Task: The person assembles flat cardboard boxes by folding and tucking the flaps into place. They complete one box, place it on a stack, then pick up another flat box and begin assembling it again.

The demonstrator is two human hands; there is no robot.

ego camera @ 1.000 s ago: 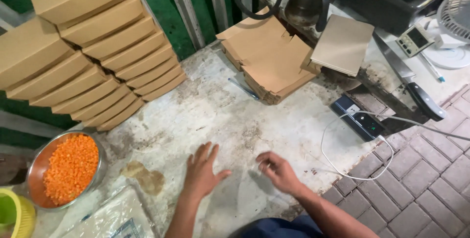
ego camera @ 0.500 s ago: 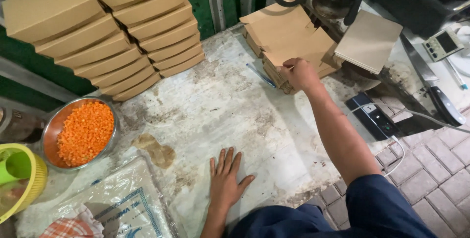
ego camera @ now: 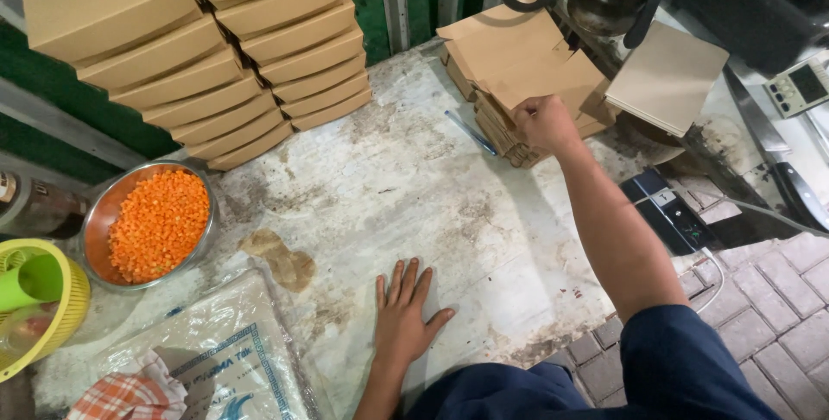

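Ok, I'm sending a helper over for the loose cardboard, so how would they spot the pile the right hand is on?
Start at the stained white worktop, then go to its far right corner. There the stack of flat unfolded cardboard blanks lies under the right hand. Unlike the assembled closed boxes stacked at the far left, these are thin, loose sheets, fanned unevenly.

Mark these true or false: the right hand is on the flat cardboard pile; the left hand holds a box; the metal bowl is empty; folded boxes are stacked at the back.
1. The right hand grips the pile of flat cardboard. True.
2. The left hand holds a box. False: it lies flat on the table.
3. The metal bowl is empty. False: it holds small orange pieces.
4. Folded boxes are stacked at the back. True.
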